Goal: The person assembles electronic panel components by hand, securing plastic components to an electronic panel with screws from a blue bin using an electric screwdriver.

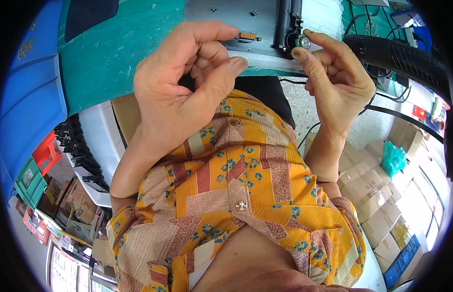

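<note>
My left hand [180, 90] is raised in front of the table edge. Its index finger and thumb are apart with nothing visible between them; the other fingers curl inward. Just beyond their tips, a small orange-brown connector-like part [248, 36] sits on a dark grey panel [231, 18]. A small round part with a silvery centre and green rim [303, 42] is pinched between the thumb and index finger of my right hand [336, 80]. It is beside the lower end of a black ribbed strip [288, 24] along the panel's right side.
The panel lies on a green tabletop [109, 63]. A thick black arm-like tube [406, 56] and several cables reach in at right. A blue bin [34, 92] is at left, with black parts [78, 146] below it. Cardboard boxes [368, 190] stand on the floor at right.
</note>
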{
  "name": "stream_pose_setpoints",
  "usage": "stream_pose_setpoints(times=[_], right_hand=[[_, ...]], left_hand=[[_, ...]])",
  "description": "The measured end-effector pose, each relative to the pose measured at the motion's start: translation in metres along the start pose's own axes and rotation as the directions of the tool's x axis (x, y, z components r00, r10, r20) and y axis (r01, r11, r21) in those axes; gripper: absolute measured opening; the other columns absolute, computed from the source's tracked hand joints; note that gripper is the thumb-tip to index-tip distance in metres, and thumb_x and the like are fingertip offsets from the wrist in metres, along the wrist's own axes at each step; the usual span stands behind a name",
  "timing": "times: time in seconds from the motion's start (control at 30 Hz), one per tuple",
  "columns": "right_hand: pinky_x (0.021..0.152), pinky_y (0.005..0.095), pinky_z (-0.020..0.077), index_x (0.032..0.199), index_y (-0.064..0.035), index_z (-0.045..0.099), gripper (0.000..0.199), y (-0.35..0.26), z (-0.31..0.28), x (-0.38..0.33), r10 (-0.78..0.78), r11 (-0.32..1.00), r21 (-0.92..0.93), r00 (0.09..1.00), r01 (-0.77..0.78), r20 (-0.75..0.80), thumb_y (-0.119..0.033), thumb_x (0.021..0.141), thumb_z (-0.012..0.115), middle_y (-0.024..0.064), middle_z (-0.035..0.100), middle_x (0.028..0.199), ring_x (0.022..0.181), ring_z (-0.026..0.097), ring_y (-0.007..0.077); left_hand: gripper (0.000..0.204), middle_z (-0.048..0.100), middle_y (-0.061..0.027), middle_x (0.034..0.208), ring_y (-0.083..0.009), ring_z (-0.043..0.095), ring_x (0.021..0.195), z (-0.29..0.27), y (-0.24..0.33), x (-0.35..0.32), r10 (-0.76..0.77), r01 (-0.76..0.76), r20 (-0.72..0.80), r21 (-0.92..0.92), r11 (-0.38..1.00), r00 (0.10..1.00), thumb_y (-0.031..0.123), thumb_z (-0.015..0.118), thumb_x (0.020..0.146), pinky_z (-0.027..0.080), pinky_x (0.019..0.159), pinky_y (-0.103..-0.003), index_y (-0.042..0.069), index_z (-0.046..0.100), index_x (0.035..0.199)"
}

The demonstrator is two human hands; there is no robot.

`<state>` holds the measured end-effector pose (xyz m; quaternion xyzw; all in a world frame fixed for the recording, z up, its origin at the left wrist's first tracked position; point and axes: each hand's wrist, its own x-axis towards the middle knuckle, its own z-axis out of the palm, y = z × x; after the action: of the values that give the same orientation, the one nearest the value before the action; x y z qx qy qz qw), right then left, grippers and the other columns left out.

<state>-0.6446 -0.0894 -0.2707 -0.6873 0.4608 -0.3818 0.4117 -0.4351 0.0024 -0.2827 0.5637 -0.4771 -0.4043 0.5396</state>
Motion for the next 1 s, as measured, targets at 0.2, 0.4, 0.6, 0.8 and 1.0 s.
stream_pose_setpoints(times=[0.2, 0.4, 0.6, 0.8, 1.0], right_hand=[[0.051, 0.0121, 0.0393, 0.11, 0.0016, 0.076, 0.025, -0.008, -0.001, 0.001, 0.069, 0.997, -0.024, 0.997, -0.069, 0.018, 0.001, 0.086, 0.082, -0.0013, 0.068, 0.071, 0.057, 0.055, -0.0017], [0.048, 0.0129, 0.0366, 0.111, 0.0018, 0.076, 0.027, -0.01, -0.002, 0.003, 0.136, 0.991, -0.007, 0.99, -0.136, 0.045, 0.0, 0.085, 0.083, -0.0013, 0.068, 0.07, 0.056, 0.052, -0.0021], [0.049, 0.0125, 0.0359, 0.112, 0.002, 0.075, 0.029, -0.011, -0.001, 0.003, 0.157, 0.988, -0.003, 0.986, -0.157, 0.055, 0.0, 0.084, 0.083, -0.0028, 0.065, 0.068, 0.055, 0.051, -0.0023], [0.049, 0.0129, 0.0372, 0.113, 0.0025, 0.075, 0.03, -0.012, 0.001, 0.001, 0.19, 0.982, -0.006, 0.981, -0.19, 0.044, 0.001, 0.084, 0.082, -0.003, 0.065, 0.069, 0.056, 0.052, -0.002], [0.052, 0.0133, 0.0402, 0.112, 0.0015, 0.075, 0.028, -0.009, 0.006, -0.006, 0.094, 0.995, -0.021, 0.995, -0.094, -0.031, 0.003, 0.085, 0.081, -0.0029, 0.065, 0.071, 0.058, 0.054, -0.0013]], left_hand=[[0.036, 0.066, -0.0023, 0.092, -0.0041, 0.059, 0.083, -0.001, -0.003, 0.0, 0.013, -0.013, 0.008, 0.0, 1.0, 1.0, -0.009, 0.073, 0.09, 0.048, 0.074, -0.017, -0.005, 0.064, 0.124], [0.036, 0.066, -0.0025, 0.092, -0.0041, 0.059, 0.083, -0.001, -0.004, 0.0, 0.034, -0.034, 0.015, 0.002, 0.999, 0.999, -0.01, 0.072, 0.09, 0.048, 0.074, -0.017, -0.005, 0.064, 0.124], [0.036, 0.067, -0.0029, 0.093, -0.0041, 0.06, 0.084, -0.002, -0.004, 0.001, 0.05, -0.05, 0.021, 0.021, 0.999, 0.999, -0.009, 0.072, 0.09, 0.049, 0.075, -0.017, -0.005, 0.064, 0.125], [0.036, 0.067, -0.003, 0.093, -0.0041, 0.06, 0.084, -0.002, -0.004, 0.001, 0.059, -0.06, 0.019, 0.03, 0.998, 0.998, -0.009, 0.072, 0.09, 0.049, 0.075, -0.017, -0.005, 0.064, 0.125], [0.036, 0.067, -0.003, 0.092, -0.0035, 0.059, 0.082, -0.002, -0.005, 0.0, 0.036, -0.035, 0.027, -0.015, 0.999, 0.999, -0.01, 0.071, 0.09, 0.048, 0.073, -0.017, -0.005, 0.063, 0.125]])
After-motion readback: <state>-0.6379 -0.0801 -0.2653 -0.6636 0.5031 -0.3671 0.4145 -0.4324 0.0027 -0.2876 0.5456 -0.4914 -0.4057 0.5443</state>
